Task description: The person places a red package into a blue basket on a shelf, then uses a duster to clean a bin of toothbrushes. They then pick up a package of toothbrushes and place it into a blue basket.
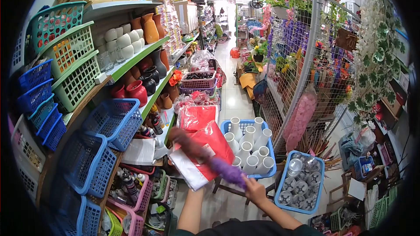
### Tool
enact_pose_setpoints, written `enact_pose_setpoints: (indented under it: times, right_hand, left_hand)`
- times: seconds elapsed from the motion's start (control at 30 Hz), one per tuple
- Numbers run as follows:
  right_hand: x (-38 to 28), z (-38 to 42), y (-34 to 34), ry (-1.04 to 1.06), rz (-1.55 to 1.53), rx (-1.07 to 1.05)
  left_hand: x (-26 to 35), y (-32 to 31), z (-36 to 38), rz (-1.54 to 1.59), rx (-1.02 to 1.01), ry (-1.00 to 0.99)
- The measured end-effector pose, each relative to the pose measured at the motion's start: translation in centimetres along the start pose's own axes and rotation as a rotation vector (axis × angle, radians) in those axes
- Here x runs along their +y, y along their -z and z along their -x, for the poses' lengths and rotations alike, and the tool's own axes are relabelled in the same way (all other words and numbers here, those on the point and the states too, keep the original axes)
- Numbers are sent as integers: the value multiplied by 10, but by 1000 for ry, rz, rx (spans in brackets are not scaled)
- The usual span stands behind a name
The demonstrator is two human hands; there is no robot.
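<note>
My right hand (254, 190) is closed around the end of a fluffy duster (227, 171), purple near the hand and brown toward its far end, which is smeared by motion. The duster passes across a red and white plastic-wrapped packet (214, 142). At the packet's near white edge is my left hand (197, 188), mostly hidden beneath it; it appears to hold the packet up, though its fingers do not show. Another red packet (197, 117) lies just beyond. To the right, a blue basket (272, 166) holds several upright white vases (246, 149).
Left shelves carry blue baskets (114, 124), white cups (126, 46) and clay vases (150, 28). A blue basket of clear glassware (321, 179) stands at my right. Beyond it rises a wire-mesh rack (302, 70) with artificial flowers. A tiled aisle (227, 78) runs ahead.
</note>
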State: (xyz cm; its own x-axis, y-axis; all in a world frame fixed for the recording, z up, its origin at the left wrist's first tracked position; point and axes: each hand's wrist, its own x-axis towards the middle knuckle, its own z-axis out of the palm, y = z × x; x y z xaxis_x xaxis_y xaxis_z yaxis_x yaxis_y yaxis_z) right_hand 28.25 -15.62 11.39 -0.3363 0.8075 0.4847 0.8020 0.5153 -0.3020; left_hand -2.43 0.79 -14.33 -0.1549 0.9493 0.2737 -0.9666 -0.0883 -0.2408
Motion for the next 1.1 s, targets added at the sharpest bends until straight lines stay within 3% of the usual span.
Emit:
enact_pose_setpoints:
  times: [0.07, 0.1, 0.2, 0.27, 0.4, 0.5, 0.57, 0.6, 0.67, 0.77, 0.9, 1.1]
  right_hand:
    - [18, -1, -8, -310, -129, 178]
    - [26, -2, -13, -309, -129, 177]
    - [40, -3, -25, -333, -179, 443]
    - [25, 0, -19, -369, -218, 391]
    - [-10, -1, -4, 77, 2, 120]
    - [2, -1, -20, 98, 36, 65]
    - [21, 1, -31, -147, -28, 132]
    - [23, -2, -29, -146, -28, 131]
    - [31, -13, -26, -341, -54, 213]
    - [42, -43, -21, -499, -50, 161]
    - [66, -82, -45, -473, 79, 264]
    - [83, -93, -72, -673, 261, 8]
  left_hand:
    - [12, -5, 8, -26, 0, 10]
    - [6, -8, 9, -39, 0, 15]
    - [-11, -24, -5, -81, 5, 41]
    - [-15, -28, -3, -103, 3, 60]
    - [-29, -40, -4, -157, 15, 99]
    - [-38, -54, -3, -196, 16, 130]
    - [-31, -59, 4, -220, 13, 142]
    - [-36, -61, 6, -234, 13, 147]
    - [-41, -67, 7, -261, 11, 157]
    - [-53, -78, 4, -301, 19, 184]
    - [-69, -98, 9, -350, 26, 216]
    - [-86, -123, 13, -429, 21, 266]
